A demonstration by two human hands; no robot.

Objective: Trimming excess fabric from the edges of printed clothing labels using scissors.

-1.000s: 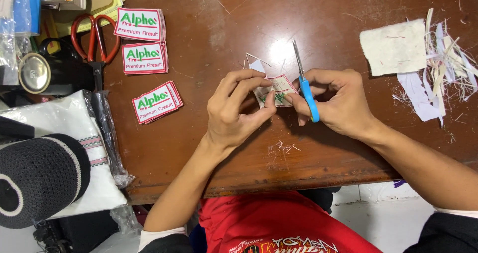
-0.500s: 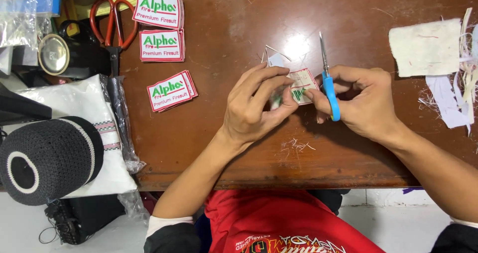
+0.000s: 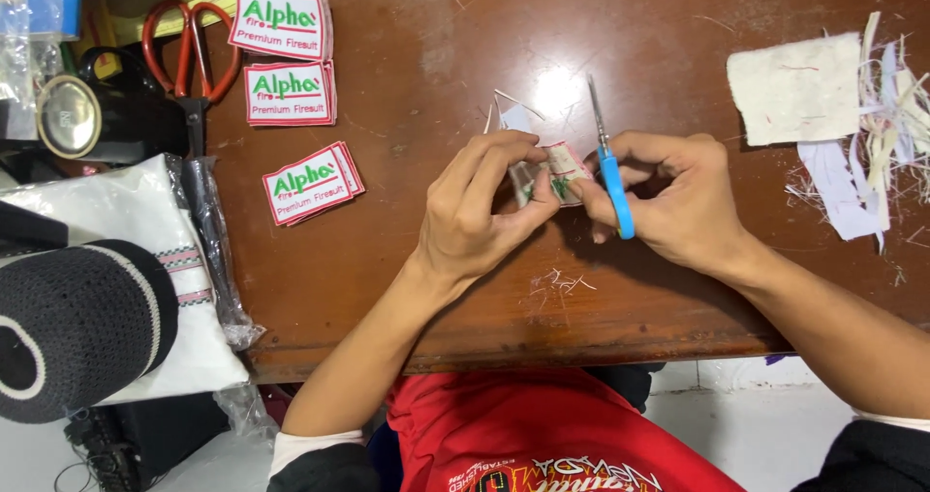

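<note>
On the brown wooden surface (image 3: 407, 211), mid-frame, the left hand (image 3: 480, 216) and right hand (image 3: 678, 206) meet, equally near. Between them sits a small embroidered patch (image 3: 560, 169), the left grip clamped on its left edge. The right grip is closed around blue-handled thread snips (image 3: 610, 168), just right of the patch, long axis running up the frame, blades pointing toward the top.
</note>
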